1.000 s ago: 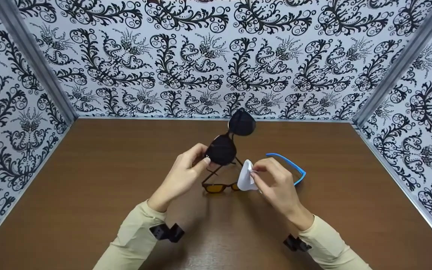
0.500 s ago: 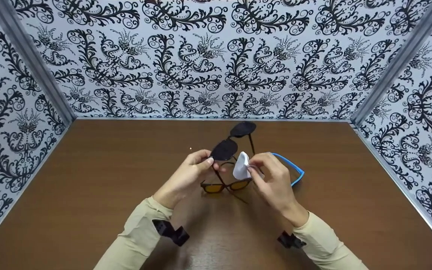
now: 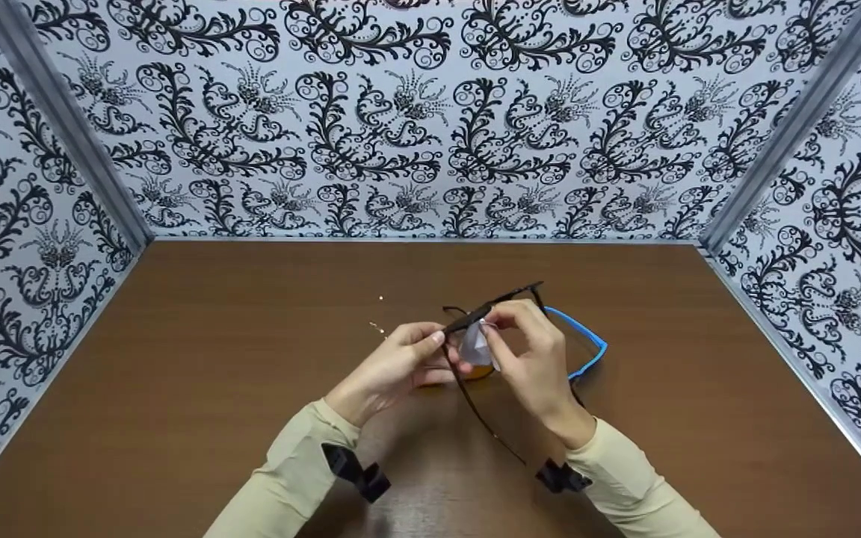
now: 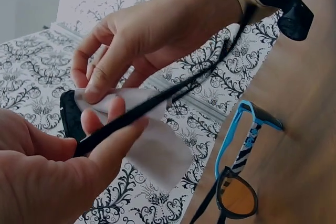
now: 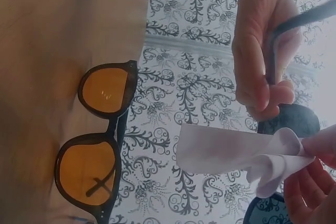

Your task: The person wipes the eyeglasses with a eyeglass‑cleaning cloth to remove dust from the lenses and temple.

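Sunglasses (image 3: 468, 320) tipped edge-on, left hand (image 3: 393, 366) gripping them, right hand (image 3: 539, 359) pinching cloth (image 3: 476, 348), amber glasses (image 3: 480, 372) half-hidden beneath

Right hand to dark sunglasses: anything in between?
Yes: a white cloth, pinched by the right hand. The left wrist view shows it at the dark sunglasses; whether it touches the lens is unclear.

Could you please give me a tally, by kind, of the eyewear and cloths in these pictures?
Black sunglasses: 1
Orange-lensed glasses: 1
Blue-framed glasses: 1
White cloth: 1
Total: 4
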### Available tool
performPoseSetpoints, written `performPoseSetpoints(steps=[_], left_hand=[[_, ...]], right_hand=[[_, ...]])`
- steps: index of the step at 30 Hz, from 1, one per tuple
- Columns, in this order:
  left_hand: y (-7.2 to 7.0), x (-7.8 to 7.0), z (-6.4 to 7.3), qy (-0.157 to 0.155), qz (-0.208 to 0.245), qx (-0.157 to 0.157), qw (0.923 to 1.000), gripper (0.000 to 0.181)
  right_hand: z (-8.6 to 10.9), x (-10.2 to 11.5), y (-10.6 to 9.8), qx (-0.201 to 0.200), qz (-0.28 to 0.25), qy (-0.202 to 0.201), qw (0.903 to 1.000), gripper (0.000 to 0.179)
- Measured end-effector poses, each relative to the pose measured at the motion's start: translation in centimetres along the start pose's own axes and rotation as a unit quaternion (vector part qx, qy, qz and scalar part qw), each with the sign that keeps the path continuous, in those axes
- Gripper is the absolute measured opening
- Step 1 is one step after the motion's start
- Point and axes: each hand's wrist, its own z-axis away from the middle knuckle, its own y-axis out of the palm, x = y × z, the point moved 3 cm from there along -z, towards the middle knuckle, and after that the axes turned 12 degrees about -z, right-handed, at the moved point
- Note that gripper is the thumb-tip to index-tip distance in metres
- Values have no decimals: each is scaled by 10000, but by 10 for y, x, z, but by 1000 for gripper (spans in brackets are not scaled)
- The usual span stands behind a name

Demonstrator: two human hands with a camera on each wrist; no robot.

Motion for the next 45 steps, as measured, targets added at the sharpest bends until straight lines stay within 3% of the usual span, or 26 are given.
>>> performPoseSetpoints(steps=[7,12,18,22,25,31,33,35,39,45], left_hand=[[2,8,-2,-207,-28,20,9998,20],[5,15,-6,-360,-149,-191,9991,16],[8,25,-9,-336,-627,-669,9952,22],[8,26,-10,-99,-1273,-962,9871,21],[8,26,-11,165,-2087,-1069,9720,21],[9,22,-12,780,-3794,-1283,9130,25],[9,21,-12,861,-3988,-1355,9029,26],[9,22,-12,865,-3946,-1364,9046,26],[8,24,-12,732,-3713,-1397,9150,29],[5,29,-13,468,-3111,-1362,9394,30]], right_hand=[[4,-5,1,-14,286,-62,9996,16],[5,-4,4,64,541,-149,9984,16],[6,-2,10,309,762,-279,9962,16],[7,-2,13,454,818,-284,9952,15],[7,-2,14,475,813,-304,9951,14],[5,-4,14,443,737,-423,9954,13],[5,-5,14,444,726,-472,9953,14],[6,-5,14,462,715,-520,9950,16],[6,-4,15,548,576,-581,9951,19],[5,-3,16,707,397,-442,9957,19]])
